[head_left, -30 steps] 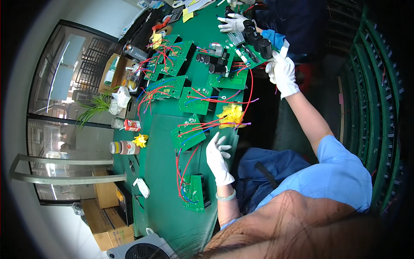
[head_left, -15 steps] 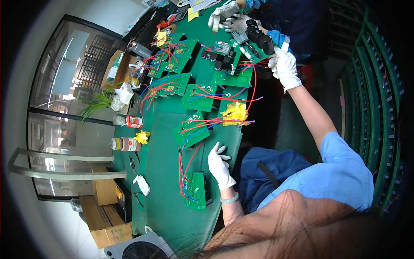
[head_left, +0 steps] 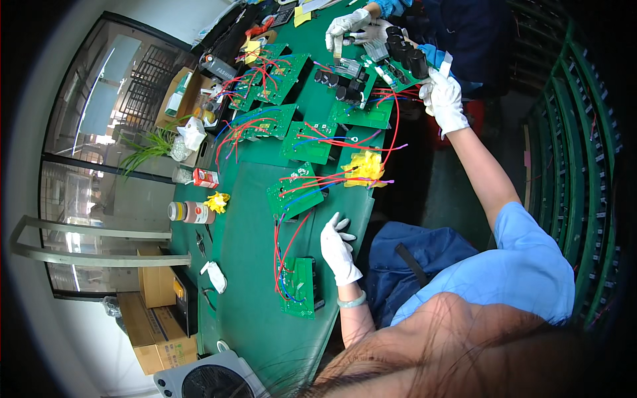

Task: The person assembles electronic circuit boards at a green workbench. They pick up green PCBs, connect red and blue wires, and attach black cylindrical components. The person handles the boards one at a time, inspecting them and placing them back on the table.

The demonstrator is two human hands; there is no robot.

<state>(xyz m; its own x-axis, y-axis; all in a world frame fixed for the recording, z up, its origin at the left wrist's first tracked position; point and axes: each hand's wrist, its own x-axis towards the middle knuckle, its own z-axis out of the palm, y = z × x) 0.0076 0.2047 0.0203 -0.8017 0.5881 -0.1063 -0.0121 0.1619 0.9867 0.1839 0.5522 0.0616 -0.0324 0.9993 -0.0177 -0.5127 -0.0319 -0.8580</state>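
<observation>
My left hand (head_left: 340, 251), in a white glove, rests at the near edge of the green table with its fingers apart and nothing in them. Beside it lies a circuit board (head_left: 298, 286) with red and blue wires, and another wired circuit board (head_left: 295, 192) lies farther off. My right hand (head_left: 443, 101), also gloved, reaches out to the far right. Its fingers are closed at the end of a tilted circuit board (head_left: 402, 77) carrying large black capacitors. A small white strip (head_left: 446, 65) sticks up by these fingers; what it belongs to is unclear.
A co-worker's gloved hands (head_left: 348, 28) are close to the tilted board. Several wired boards (head_left: 265, 125) cover the far table. A yellow crumpled bundle (head_left: 363, 170) lies near the edge. Jars (head_left: 192, 212), pliers (head_left: 200, 243) and a fan (head_left: 212, 383) line the left; green racks (head_left: 577, 166) stand right.
The view has shifted slightly. My right hand stays at the tilted board, and my left hand stays by the table edge. One co-worker's hand has moved a little over the boards.
</observation>
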